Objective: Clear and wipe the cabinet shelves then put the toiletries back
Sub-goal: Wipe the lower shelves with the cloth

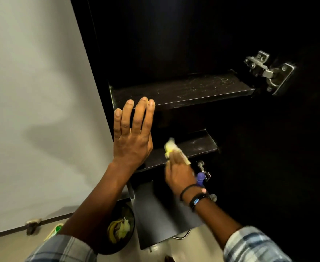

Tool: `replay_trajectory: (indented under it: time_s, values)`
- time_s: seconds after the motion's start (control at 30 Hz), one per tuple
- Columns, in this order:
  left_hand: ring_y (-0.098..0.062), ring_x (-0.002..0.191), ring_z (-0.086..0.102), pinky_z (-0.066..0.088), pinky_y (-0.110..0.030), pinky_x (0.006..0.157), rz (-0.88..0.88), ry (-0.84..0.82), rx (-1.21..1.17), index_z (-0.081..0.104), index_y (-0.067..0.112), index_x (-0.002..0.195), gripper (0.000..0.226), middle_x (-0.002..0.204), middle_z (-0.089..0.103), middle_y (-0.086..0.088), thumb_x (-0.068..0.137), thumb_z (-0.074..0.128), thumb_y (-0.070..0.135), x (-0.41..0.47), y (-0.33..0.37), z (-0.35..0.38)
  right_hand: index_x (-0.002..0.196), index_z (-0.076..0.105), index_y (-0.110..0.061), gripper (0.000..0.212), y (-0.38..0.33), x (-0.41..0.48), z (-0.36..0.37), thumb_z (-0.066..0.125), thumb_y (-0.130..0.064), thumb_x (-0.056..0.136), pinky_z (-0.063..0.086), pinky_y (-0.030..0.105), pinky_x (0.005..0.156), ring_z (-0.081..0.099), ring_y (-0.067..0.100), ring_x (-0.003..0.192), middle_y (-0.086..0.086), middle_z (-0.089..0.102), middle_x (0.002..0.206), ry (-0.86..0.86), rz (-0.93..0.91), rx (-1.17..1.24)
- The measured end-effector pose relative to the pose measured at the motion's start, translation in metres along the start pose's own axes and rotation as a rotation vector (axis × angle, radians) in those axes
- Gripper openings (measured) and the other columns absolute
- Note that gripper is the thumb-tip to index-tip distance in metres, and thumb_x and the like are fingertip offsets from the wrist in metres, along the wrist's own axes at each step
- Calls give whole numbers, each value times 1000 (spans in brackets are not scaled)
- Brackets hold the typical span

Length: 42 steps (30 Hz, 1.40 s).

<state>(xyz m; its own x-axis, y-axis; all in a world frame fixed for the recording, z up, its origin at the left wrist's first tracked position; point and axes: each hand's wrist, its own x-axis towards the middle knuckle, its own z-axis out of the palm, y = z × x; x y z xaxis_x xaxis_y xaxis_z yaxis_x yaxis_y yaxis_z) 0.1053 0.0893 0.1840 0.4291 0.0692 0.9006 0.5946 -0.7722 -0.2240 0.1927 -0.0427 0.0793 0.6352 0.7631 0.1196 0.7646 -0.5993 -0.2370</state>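
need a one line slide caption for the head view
Right hand wipes the lower shelf with a yellow cloth; flat left hand at the upper shelf edge.

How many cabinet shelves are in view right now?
2. The upper shelf is at the fingertips of the left hand; the lower shelf is beneath the yellow cloth under the right hand. More may hide in the dark.

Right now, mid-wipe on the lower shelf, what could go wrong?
The upper shelf looks dusty; wiping it later could drop grit onto the lower shelf. The right hand wipes with the cloth close to a metal hinge, which might snag it. The open bin sits below; a dropped cloth could land in it.
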Motion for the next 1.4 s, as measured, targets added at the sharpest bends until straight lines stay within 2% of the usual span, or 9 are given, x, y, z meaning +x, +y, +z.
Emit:
replay_trajectory:
  time_s: [0.1, 0.27, 0.4, 0.5, 0.63, 0.8, 1.03, 1.2, 1.4]
  values:
    - [-30, 134, 27, 5, -42, 117, 19, -9, -10, 24, 12, 147, 74, 143, 32, -6, 81, 57, 12, -1, -3, 0, 113, 66, -2, 48, -7, -9, 17, 31, -24, 88, 26, 47, 108, 60, 28, 115, 14, 66, 117, 87, -211, -93]
    - [-29, 135, 27, 7, -42, 117, 37, -32, -5, 22, 12, 148, 75, 145, 31, -6, 81, 58, 12, -2, -5, -5, 98, 64, 1, 60, 109, 48, -19, 15, -29, 84, 42, 46, 97, 59, 36, 99, 23, 64, 104, -5, 118, -242]
    - [-28, 136, 27, 8, -41, 117, 21, -40, -13, 24, 13, 147, 74, 146, 31, -5, 82, 58, 11, -1, -3, -7, 106, 60, 0, 64, 81, 58, -23, 6, -28, 88, 38, 47, 99, 51, 38, 109, 22, 60, 113, -62, 151, -229]
    - [-28, 135, 28, 7, -41, 117, 37, -44, -8, 24, 13, 147, 76, 146, 31, -4, 79, 59, 11, 0, -6, -7, 117, 59, 3, 60, 5, 40, 9, 16, -27, 89, 29, 39, 113, 49, 35, 121, 22, 58, 124, -50, -125, 8]
    - [-28, 135, 26, 3, -40, 117, 62, -62, -1, 18, 14, 149, 85, 146, 29, -5, 75, 59, 7, 0, -9, -8, 92, 72, -6, 17, -70, 4, 17, 63, -13, 79, 29, 23, 104, 63, 25, 101, 12, 73, 93, -5, -498, 169]
    - [-28, 135, 25, 2, -39, 117, 55, -73, -15, 22, 14, 148, 84, 146, 28, -5, 74, 61, 7, 0, -9, -9, 135, 51, -16, 47, -24, -15, 16, 37, -26, 91, 21, 24, 117, 40, 15, 136, 3, 49, 143, -70, -472, 251]
    - [-27, 136, 25, 2, -39, 118, 45, -81, -12, 21, 15, 148, 82, 147, 28, -3, 77, 61, 10, -1, -7, -9, 123, 58, -4, 44, 8, 51, 6, 41, -19, 86, 39, 33, 104, 55, 30, 115, 15, 60, 123, 47, -88, 140]
    - [-29, 135, 22, 1, -41, 118, 24, -82, 0, 26, 13, 145, 81, 145, 27, -5, 73, 62, 9, 0, -6, -8, 75, 70, -14, 15, -87, 11, 18, 66, -15, 60, 45, 24, 77, 65, 21, 72, 2, 69, 73, 37, -423, 156]
    - [-29, 135, 23, 3, -41, 117, 24, -66, -14, 26, 13, 145, 77, 145, 28, -5, 78, 63, 14, -1, -3, -8, 129, 52, -5, 51, 25, 43, 17, 44, -26, 83, 44, 39, 95, 54, 32, 108, 15, 54, 127, 9, -166, -117]
